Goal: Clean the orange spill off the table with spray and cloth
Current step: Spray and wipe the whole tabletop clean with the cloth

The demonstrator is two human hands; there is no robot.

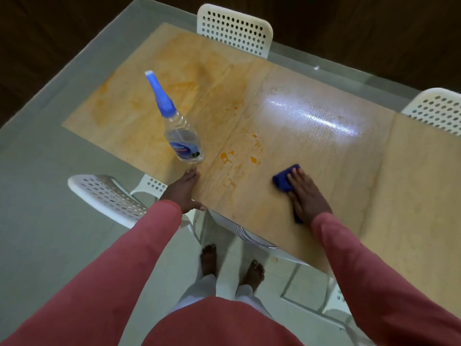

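A light wooden table point(374, 171) carries an orange spill point(232, 156) in blotches near its front edge, and fainter orange smears point(174, 96) spread over its far left part. A clear spray bottle point(178, 126) with a blue nozzle stands upright left of the blotches. My right hand point(306, 193) lies flat on a dark blue cloth point(283, 179), pressing it to the table right of the spill. My left hand point(184, 191) rests on the table's front edge just below the bottle, apart from it, holding nothing.
White perforated chairs stand around the table: one at the far side point(234, 28), one at the right point(436, 108), one at the near left point(109, 196). A bright light glare point(311, 116) shines on the table's middle. My bare feet point(232, 265) stand on the pale floor.
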